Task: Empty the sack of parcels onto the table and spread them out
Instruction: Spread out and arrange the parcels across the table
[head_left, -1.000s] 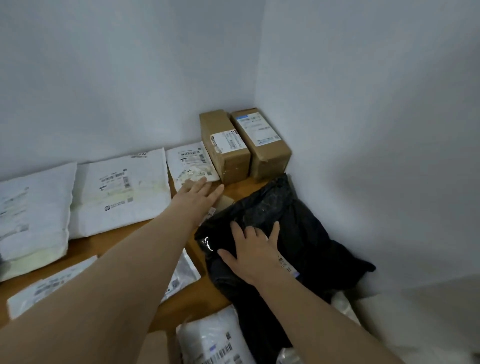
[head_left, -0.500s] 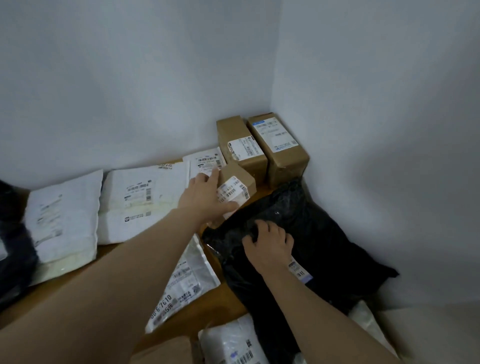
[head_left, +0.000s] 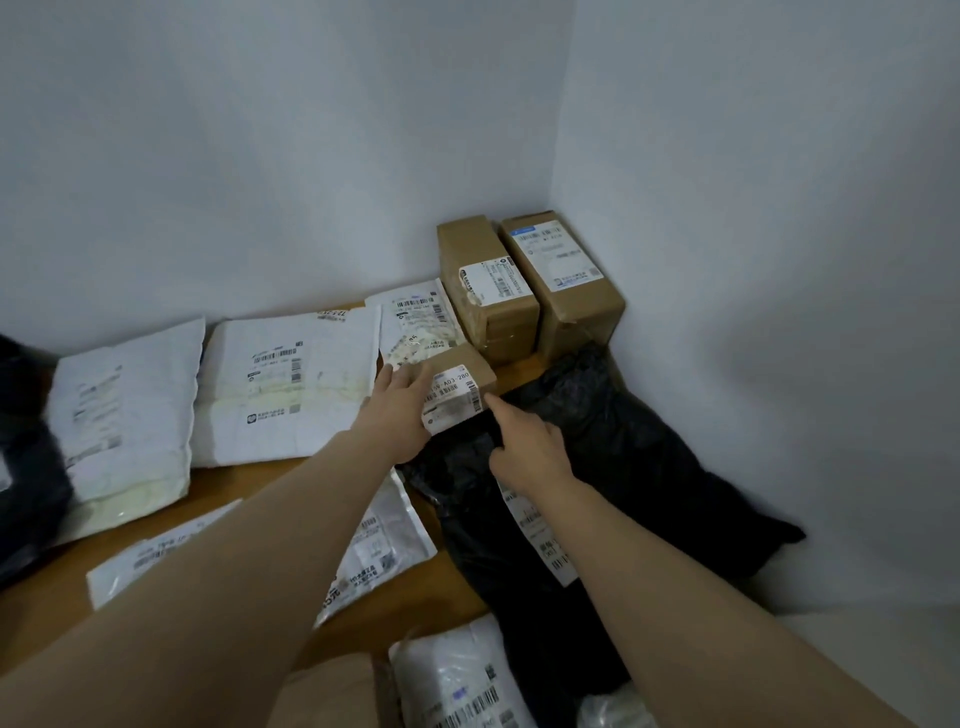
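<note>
My left hand (head_left: 400, 415) grips a small brown box (head_left: 457, 387) with a white label, tilted up above the wooden table (head_left: 244, 480). My right hand (head_left: 524, 441) reaches toward the same box, one fingertip touching its right edge, the other fingers curled over a black plastic parcel (head_left: 623, 467). Behind the small box lies a small white mailer (head_left: 415, 325). Two tall brown boxes (head_left: 488, 291) (head_left: 566, 280) lie in the corner. White mailers (head_left: 291, 384) (head_left: 124, 405) lie flat along the back wall.
More white mailers lie near me (head_left: 384, 540) (head_left: 457, 686). A dark bag (head_left: 26, 467) sits at the far left edge. Grey walls (head_left: 753, 260) close the table in at the back and right.
My left hand picked the small brown box off the table and has carried it slightly right. My right hand left the black parcel's top and reached forward to the box.
</note>
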